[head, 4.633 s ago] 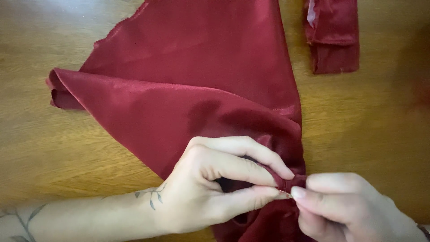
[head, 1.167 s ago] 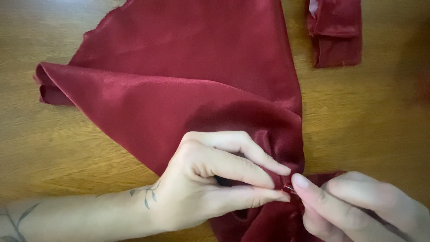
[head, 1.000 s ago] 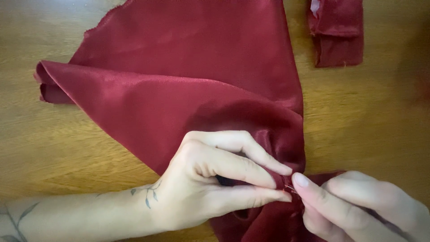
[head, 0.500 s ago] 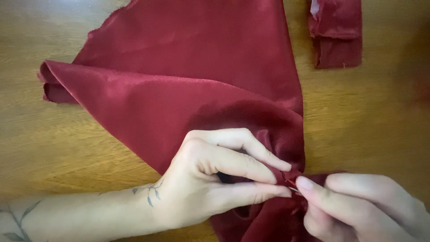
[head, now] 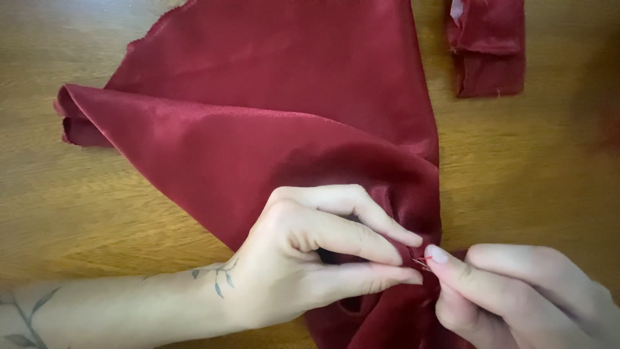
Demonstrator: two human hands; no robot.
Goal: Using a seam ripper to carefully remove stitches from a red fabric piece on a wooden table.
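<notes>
A large piece of dark red satin cloth (head: 271,123) lies folded on the wooden table (head: 77,213). My left hand (head: 310,252) pinches a gathered bunch of the cloth at its right edge between thumb and fingers. My right hand (head: 516,297) comes in from the lower right, its fingertips pinched on a thin needle (head: 421,262) with red thread, right at the gathered spot. The two hands almost touch there. The cloth's lower part runs under both hands and off the bottom edge.
A smaller folded piece of the same red cloth (head: 491,45) lies at the top right of the table. Bare wood shows to the left and right of the big cloth.
Both hands stay at the gathered spot. My right hand's fingertips have shifted slightly at the needle, and the view has moved a little.
</notes>
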